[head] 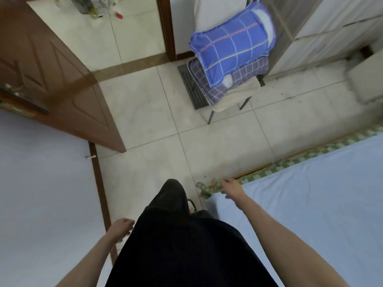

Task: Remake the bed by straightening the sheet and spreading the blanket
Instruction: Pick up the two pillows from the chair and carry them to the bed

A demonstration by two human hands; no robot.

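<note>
blue sheet (310, 193) under right hand (229, 188)

No text or labels can be read anywhere

You have two pillows (232, 48) stacked on one chair (238, 96), upper right of frame. One bed (321, 193) at right, one door (51, 75) at left. Two hands (122, 225) visible.

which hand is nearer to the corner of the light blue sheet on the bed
The right hand. It reaches to the corner of the light blue sheet, at the green checked edge. The left hand hangs beside the person's leg, well away from the bed.
</note>
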